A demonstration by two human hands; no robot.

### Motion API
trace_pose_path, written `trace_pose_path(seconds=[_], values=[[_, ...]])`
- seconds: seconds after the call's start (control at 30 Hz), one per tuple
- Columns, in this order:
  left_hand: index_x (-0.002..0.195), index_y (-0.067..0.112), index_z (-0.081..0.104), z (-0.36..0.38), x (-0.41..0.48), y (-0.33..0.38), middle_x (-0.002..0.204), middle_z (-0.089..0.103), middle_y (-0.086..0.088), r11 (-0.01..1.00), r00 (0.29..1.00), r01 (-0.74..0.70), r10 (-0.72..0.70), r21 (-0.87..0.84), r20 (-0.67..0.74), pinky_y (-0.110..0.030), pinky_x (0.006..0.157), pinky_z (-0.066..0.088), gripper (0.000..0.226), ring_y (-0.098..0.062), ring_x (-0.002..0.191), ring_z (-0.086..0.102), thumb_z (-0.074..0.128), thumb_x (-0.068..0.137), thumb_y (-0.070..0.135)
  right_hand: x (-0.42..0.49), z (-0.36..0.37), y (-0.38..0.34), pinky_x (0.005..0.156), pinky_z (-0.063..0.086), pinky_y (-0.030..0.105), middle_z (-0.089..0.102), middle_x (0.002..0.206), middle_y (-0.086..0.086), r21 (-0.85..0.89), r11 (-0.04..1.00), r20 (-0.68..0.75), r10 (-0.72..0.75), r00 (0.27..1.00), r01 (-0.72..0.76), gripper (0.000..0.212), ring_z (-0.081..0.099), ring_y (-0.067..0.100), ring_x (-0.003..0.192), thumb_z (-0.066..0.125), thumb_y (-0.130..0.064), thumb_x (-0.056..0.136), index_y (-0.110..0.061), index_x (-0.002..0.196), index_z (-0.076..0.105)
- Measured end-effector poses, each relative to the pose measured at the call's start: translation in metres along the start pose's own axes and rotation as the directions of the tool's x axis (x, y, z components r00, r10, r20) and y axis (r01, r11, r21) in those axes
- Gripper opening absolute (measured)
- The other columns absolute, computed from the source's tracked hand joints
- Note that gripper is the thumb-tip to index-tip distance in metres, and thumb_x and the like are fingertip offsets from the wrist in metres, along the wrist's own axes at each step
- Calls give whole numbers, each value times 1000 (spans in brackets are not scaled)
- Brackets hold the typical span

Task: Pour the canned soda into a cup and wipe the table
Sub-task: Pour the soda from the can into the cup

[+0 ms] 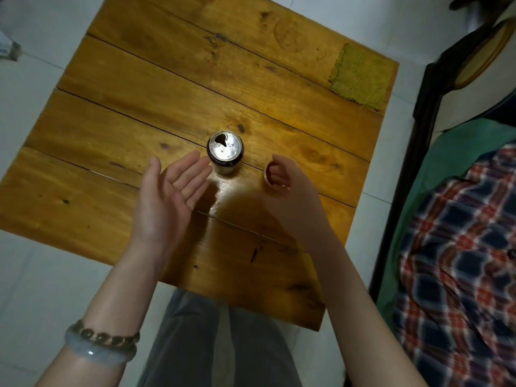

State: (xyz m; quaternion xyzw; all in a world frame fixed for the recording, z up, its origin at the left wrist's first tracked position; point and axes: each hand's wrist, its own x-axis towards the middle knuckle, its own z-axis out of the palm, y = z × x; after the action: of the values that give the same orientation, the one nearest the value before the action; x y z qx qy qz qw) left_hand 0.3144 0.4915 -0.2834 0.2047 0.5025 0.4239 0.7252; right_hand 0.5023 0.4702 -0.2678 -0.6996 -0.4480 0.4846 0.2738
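Observation:
An opened soda can (225, 148) stands upright near the middle of the wooden table (134, 101), its silver top and dark mouth facing up. My left hand (170, 191) hovers just left of the can, palm up and fingers spread, holding nothing; the fingertips almost touch the can. Right of the can, my right hand (293, 185) is curled around a small brown-rimmed cup (267, 174) on the table. The hand hides most of the cup. A yellow-green cloth (360, 76) lies flat at the table's far right corner.
A shiny patch (237, 196) shows on the wood in front of the can. White tiled floor (42, 275) surrounds the table. A dark bed frame (418, 135) with green and plaid fabric (460, 247) runs along the right side. My knees sit under the near edge.

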Motion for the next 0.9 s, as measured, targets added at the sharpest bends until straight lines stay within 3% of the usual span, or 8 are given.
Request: trace_pose_path(seconds=[0.2,0.37,0.63,0.8,0.9], values=[[123,12,53,27,-13,-30,121,64,-6,998,998,-63,63,-12,14,-27,98,44,56,-16,118,57,13,99,43,-14,-40,30,94,47,21,58,123,0,-38,983,-82,-182,980,180,56,55,11,114,73,-1,75,-14,126,54],[126,11,51,42,-10,-58,127,60,-8,998,998,-57,57,8,-8,-31,101,41,54,-16,120,55,15,100,42,-13,-60,55,91,45,13,55,121,-2,-5,993,-114,-120,986,121,51,53,6,113,68,2,79,-18,124,56],[120,13,54,44,-3,-79,124,61,-6,997,994,-66,69,37,-84,-31,101,42,48,-16,117,57,17,102,37,-2,-62,77,92,49,20,59,120,8,13,982,-143,-182,973,186,46,56,9,110,65,7,78,-8,121,58],[123,6,50,38,7,-78,116,62,-7,970,924,-184,225,157,-308,-21,87,49,30,-9,101,64,48,97,22,9,-51,79,89,50,19,59,119,10,13,967,-139,-251,958,255,47,57,10,107,64,11,76,-3,120,58],[129,4,43,36,19,-73,122,54,-8,913,850,-219,352,345,-391,-20,88,50,48,-9,108,57,64,87,14,14,-45,81,90,51,23,60,120,14,24,962,-128,-267,955,272,46,59,14,109,64,11,76,-1,119,57]])
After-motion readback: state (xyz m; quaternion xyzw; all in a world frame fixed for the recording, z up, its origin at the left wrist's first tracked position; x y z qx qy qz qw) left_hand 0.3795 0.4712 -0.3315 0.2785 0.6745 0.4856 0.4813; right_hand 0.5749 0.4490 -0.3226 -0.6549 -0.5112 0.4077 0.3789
